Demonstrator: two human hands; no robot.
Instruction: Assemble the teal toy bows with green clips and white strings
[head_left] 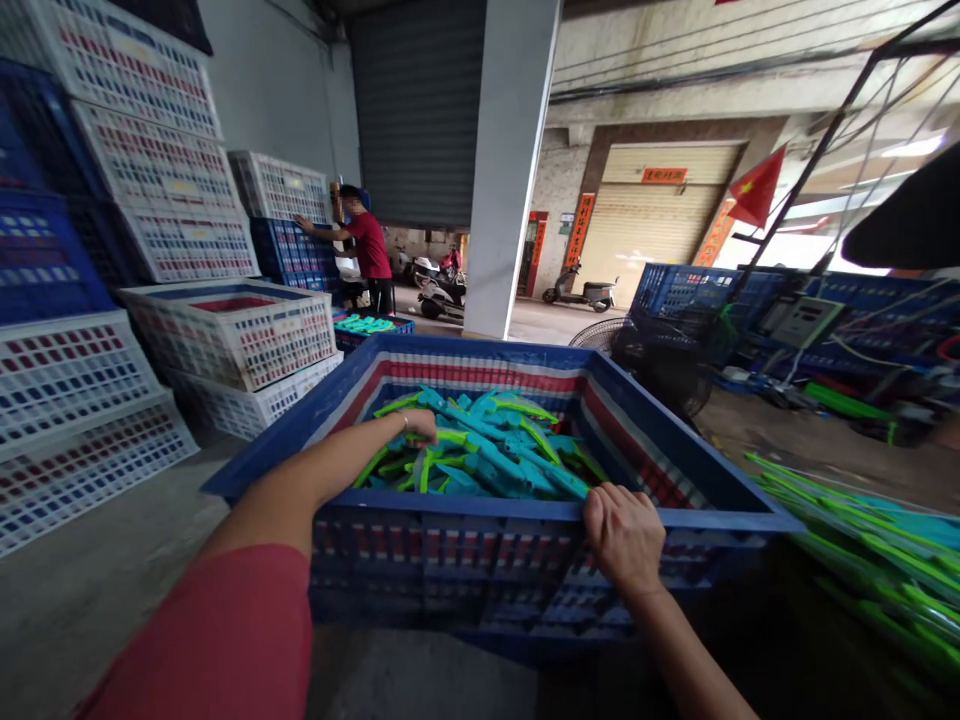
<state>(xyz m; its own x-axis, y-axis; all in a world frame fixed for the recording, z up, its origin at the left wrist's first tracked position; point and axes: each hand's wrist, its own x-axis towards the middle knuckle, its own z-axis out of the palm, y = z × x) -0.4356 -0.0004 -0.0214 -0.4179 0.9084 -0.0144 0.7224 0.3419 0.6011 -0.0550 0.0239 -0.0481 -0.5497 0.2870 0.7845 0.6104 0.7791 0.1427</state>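
A large blue plastic crate (465, 513) stands in front of me, lined with red, white and blue striped sheeting (487, 375). Inside lies a heap of teal and lime-green plastic pieces (495, 450). My left hand (420, 425) reaches over the near rim to the left part of the heap, fingers curled downward among the pieces. Its fingertips are hidden, so what it holds cannot be made out. My right hand (626, 535) is closed over the near rim of the crate, right of the middle, with the fingers on top.
White crates (232, 330) and blue crates are stacked at the left. A person in a red shirt (367, 245) stands by a stack farther back. Behind the crate are a pillar (510, 170) and a fan (667, 360). More green pieces (870, 550) lie at the right.
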